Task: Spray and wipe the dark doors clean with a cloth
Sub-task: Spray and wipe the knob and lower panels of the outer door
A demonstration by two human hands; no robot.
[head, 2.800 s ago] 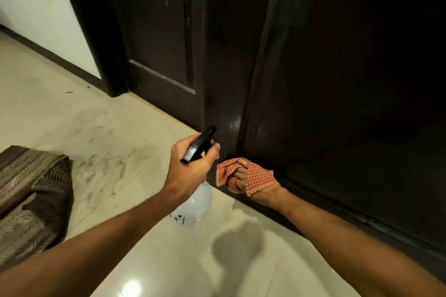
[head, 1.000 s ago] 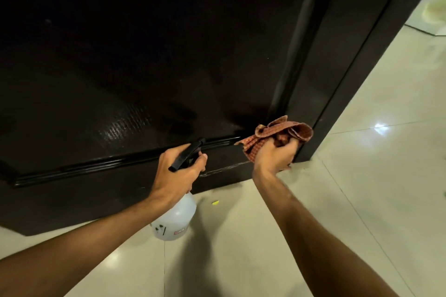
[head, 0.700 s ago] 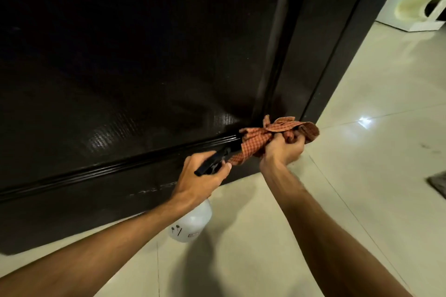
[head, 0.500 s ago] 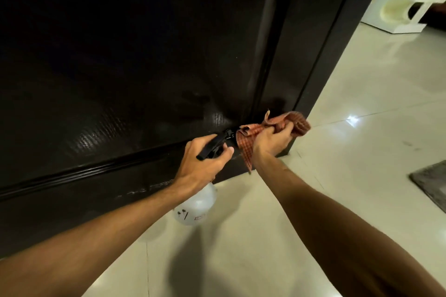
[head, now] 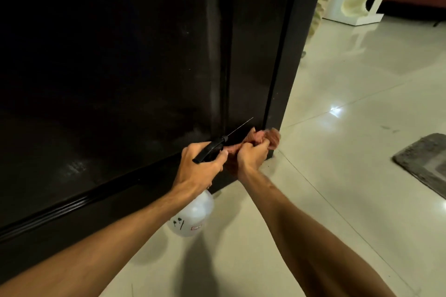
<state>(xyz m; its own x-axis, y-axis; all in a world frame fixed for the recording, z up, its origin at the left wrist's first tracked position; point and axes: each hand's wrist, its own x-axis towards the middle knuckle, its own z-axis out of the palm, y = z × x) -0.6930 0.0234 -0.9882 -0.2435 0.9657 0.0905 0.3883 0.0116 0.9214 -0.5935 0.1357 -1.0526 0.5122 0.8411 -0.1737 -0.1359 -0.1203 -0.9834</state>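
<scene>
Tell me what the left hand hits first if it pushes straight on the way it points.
Probably the bunched reddish cloth in the right hand, right beside the left hand; the glossy dark door stands just behind.

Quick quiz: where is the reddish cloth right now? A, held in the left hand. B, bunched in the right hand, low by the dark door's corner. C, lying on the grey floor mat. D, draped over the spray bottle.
B: the right hand grips the bunched cloth down by the bottom corner of the dark door, while the left hand holds the spray bottle.
</scene>
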